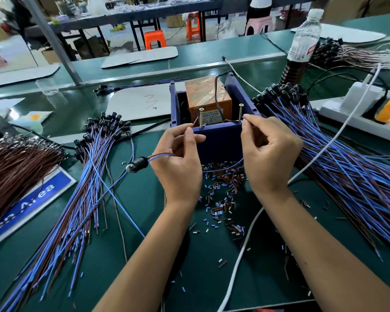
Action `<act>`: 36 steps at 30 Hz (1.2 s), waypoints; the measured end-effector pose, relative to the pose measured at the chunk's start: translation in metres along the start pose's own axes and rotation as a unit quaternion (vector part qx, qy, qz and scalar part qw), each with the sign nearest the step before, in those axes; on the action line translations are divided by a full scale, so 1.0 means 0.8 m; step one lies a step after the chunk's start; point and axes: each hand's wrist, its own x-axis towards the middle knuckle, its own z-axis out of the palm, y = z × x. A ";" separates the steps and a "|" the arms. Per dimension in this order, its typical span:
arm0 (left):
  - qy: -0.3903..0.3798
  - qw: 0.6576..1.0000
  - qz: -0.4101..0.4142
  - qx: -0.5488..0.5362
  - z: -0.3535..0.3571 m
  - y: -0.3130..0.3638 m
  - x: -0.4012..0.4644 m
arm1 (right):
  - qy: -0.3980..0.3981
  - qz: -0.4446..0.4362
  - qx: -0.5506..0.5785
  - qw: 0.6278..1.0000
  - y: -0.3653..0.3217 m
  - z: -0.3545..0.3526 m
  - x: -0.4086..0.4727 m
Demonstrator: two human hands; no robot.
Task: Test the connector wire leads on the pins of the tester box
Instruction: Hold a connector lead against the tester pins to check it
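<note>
The left hand (178, 158) pinches the brown lead (195, 121) in a narrow grip, its tip just beside the left screw pin (201, 117). The right hand (268, 152) pinches the blue lead (223, 168) at the right screw pin (241, 111). Both pins stand upright on the blue tester box (221, 140). The black connector (137, 164) hangs left of the left hand, above the green surface (140, 199), among wire bundles (347, 158).

green workbench (122, 255) | orange stools (154, 39) | pink stool (256, 25) | grey post (52, 39)
</note>
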 end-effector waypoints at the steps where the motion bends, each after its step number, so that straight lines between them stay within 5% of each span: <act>1: -0.002 1.000 0.000 0.001 0.000 0.000 0.000 | -0.005 0.000 0.001 1.000 -0.001 0.000 0.000; 26: -0.027 1.000 -0.005 -0.003 -0.004 0.000 -0.003 | -0.029 0.000 0.005 1.000 0.000 -0.005 -0.003; 32: 0.026 0.999 0.045 -0.006 -0.003 0.018 -0.006 | -0.010 0.036 0.039 0.999 0.002 -0.011 -0.005; 36: -0.001 0.999 -0.004 -0.054 0.022 0.052 -0.018 | -0.011 0.081 0.081 0.993 0.000 -0.023 -0.005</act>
